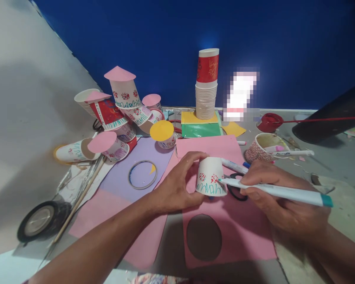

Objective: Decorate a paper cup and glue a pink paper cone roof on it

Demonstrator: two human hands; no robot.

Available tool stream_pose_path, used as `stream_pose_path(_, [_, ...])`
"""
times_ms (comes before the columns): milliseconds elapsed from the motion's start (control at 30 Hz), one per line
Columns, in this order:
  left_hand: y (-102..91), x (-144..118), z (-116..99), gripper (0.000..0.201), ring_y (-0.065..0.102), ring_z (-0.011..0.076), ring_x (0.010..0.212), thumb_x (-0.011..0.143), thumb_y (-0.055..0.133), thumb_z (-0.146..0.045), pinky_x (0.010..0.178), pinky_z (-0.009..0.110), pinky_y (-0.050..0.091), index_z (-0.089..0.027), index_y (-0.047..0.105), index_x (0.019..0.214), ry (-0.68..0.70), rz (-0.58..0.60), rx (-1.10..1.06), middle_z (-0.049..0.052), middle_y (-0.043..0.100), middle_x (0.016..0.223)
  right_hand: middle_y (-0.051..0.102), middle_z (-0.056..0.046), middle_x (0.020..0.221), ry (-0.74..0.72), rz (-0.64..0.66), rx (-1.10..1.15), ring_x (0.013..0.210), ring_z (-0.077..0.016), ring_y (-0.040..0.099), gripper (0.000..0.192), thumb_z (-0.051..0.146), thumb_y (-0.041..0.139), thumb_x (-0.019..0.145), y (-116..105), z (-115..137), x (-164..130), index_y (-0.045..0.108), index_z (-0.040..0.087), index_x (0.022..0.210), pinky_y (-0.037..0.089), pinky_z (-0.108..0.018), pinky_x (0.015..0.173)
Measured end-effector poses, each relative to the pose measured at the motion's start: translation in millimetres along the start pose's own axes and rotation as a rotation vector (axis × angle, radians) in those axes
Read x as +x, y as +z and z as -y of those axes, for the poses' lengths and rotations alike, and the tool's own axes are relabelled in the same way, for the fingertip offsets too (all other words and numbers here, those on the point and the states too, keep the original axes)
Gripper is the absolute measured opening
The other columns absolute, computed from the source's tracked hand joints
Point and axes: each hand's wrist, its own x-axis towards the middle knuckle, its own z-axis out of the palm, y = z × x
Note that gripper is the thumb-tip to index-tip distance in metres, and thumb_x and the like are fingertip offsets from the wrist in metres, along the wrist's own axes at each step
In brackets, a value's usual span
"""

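Note:
My left hand [177, 183] grips an upside-down white paper cup [210, 176] drawn with red flowers and teal grass strokes, held over a pink paper sheet [225, 228]. My right hand [272, 193] holds a white marker with a teal end [284, 192]; its tip touches the cup's right side. A second, blue-capped marker [235, 165] also sits in my right hand's fingers. Black scissors [236, 192] lie partly hidden under that hand.
A round hole [204, 237] is cut in the pink sheet. Several decorated cups with paper lids [124, 102] are piled at the left, a cup stack [206, 85] stands on coloured papers at the back, a tape ring [142, 174] lies on purple paper, and a black tape roll [41, 221] sits far left.

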Motion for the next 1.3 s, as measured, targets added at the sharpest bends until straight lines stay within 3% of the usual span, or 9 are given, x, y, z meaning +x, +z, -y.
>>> stream_pose_path(767, [0.3, -1.8, -1.0, 0.075, 0.059, 0.0294, 0.129, 0.071, 0.073, -0.01, 0.115, 0.046, 0.049, -0.026, 0.049, 0.141, 0.056, 0.019, 0.092, 0.01, 0.059, 0.14, 0.074, -0.002, 0.075, -0.063, -0.018, -0.059, 0.065, -0.0178, 0.069, 0.011, 0.013, 0.068, 0.091, 1.9, 4.7, 8.2, 0.071, 0.023, 0.095, 0.055, -0.032, 0.059])
stream_pose_path(1300, [0.6, -2.0, -2.4, 0.073, 0.06, 0.0275, 0.129, 0.072, 0.072, -0.01, 0.114, 0.045, 0.051, -0.025, 0.049, 0.14, 0.06, 0.019, 0.095, 0.01, 0.059, 0.14, 0.074, 0.001, 0.078, -0.081, -0.032, -0.104, 0.07, -0.0143, 0.069, 0.008, 0.016, 0.065, 0.096, 2.5, 2.0, 6.8, 0.069, 0.023, 0.097, 0.055, -0.029, 0.067])
